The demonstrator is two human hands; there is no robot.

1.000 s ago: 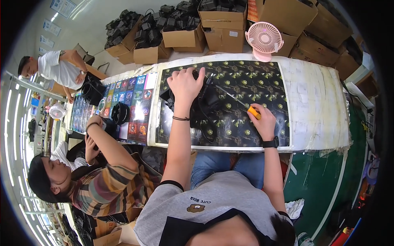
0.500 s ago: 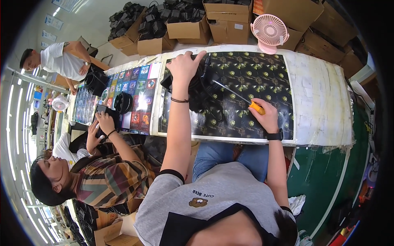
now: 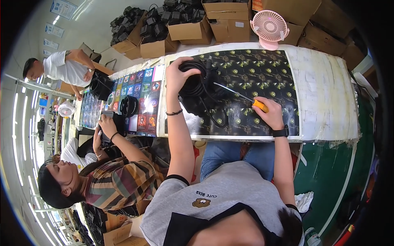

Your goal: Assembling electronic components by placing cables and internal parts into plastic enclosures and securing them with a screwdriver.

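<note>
My left hand (image 3: 177,78) grips the left edge of a coil of black cable (image 3: 200,87), its thumb lying over the loops. Black parts lie against and under the coil, but I cannot make out their shape. A loose bend of cable hangs toward me onto the dark patterned sheet (image 3: 258,88). In my right hand (image 3: 271,115) is a screwdriver (image 3: 260,105) with an orange-yellow handle. Its long metal shaft points up and left, the tip close to the black bundle; whether it touches is unclear.
A pink fan (image 3: 269,29) stands at the table's far edge. Beyond it are cardboard boxes (image 3: 230,26), several filled with black adapters (image 3: 154,25). At my left, a co-worker in a checked shirt (image 3: 119,180) handles a black device; another person (image 3: 67,67) stands farther off.
My left hand has gone from reaching over the bundle to gripping the coil at its left edge. The coil now shows plainly, its loops turned upward. The screwdriver stays in my right hand.
</note>
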